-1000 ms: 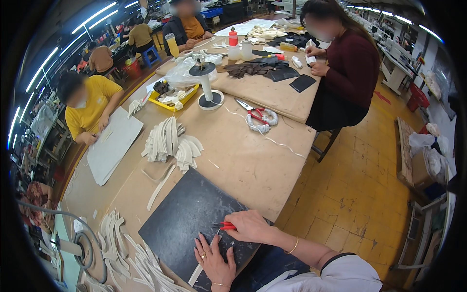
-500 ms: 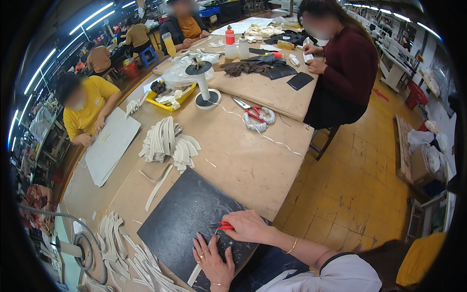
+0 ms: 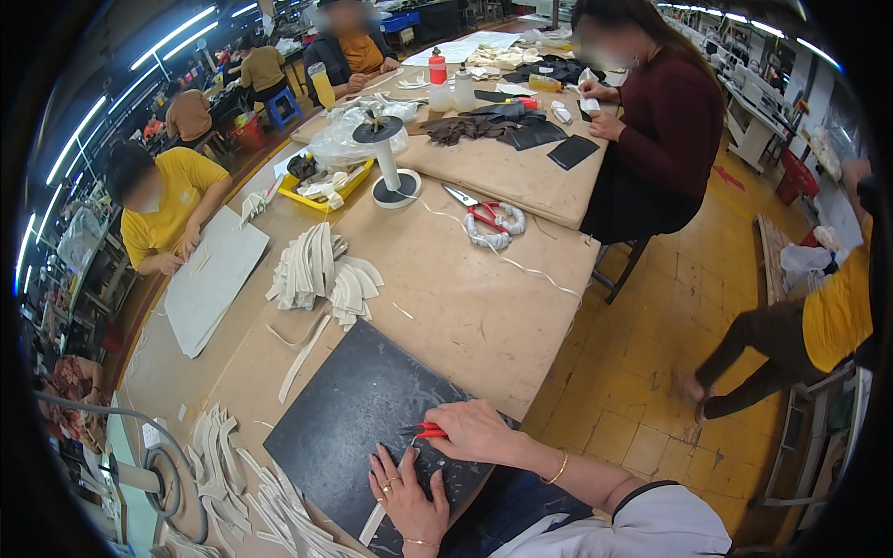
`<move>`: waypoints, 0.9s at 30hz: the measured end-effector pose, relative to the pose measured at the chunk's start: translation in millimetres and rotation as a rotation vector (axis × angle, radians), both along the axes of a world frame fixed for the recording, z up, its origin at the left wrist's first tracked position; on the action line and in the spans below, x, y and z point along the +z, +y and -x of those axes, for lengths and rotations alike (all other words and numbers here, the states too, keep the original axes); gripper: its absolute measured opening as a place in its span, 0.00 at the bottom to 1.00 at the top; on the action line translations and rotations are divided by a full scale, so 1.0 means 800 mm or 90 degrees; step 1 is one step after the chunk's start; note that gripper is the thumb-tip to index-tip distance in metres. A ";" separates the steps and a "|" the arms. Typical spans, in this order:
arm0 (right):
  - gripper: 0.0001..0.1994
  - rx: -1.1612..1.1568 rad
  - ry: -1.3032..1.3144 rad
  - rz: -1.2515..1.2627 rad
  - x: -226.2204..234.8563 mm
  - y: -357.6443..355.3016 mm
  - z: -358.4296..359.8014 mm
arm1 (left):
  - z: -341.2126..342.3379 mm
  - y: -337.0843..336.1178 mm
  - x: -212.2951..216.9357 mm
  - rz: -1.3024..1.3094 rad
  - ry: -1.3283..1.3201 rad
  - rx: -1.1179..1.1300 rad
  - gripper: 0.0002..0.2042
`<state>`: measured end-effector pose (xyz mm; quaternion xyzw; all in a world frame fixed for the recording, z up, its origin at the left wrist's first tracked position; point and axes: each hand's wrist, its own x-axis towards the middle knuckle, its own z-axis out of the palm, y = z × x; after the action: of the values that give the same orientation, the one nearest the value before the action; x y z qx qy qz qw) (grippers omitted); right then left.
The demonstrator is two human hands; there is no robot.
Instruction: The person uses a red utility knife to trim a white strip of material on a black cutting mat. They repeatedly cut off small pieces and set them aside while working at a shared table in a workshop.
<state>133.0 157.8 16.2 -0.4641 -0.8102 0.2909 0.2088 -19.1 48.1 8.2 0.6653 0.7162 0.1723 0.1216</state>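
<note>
A black rectangular mat [image 3: 344,409] lies on the table in front of me. On it my left hand [image 3: 409,498] rests flat with fingers spread, pressing down a narrow whitish strip [image 3: 372,525] that runs beneath the palm. My right hand [image 3: 470,431] is closed around small red-handled snips [image 3: 430,431], their dark tips pointing left just above the left fingertips. A short end of the strip shows between the fingers near the snips. The exact contact between tips and strip is too small to make out.
Loose whitish strips [image 3: 284,507] lie left of the mat, and stacked curved strips [image 3: 312,270] beyond it. Farther off are red-handled scissors [image 3: 488,223], a thread spool stand [image 3: 386,163] and a yellow tray [image 3: 330,191]. Co-workers sit around the table; a person in yellow [image 3: 837,316] walks at right.
The person in yellow has moved from the lower right edge up along the floor at right, legs now showing. My hands, the snips and the strip look almost unmoved.
</note>
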 end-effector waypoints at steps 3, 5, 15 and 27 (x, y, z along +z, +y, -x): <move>0.10 0.001 0.004 -0.004 0.000 0.000 0.000 | 0.000 0.000 0.000 0.004 -0.001 0.001 0.26; 0.10 0.002 0.005 -0.005 0.001 0.000 -0.001 | 0.000 0.000 0.000 0.005 -0.001 0.001 0.26; 0.10 0.002 0.005 -0.011 0.003 -0.001 -0.001 | 0.000 -0.001 0.000 0.006 0.003 0.000 0.26; 0.10 0.001 0.006 -0.013 0.001 -0.001 -0.001 | 0.000 0.000 0.001 0.006 0.001 0.000 0.26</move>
<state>133.8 156.7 17.1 -0.4599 -0.8124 0.2850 0.2174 -18.8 48.2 8.8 0.6649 0.7171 0.1684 0.1238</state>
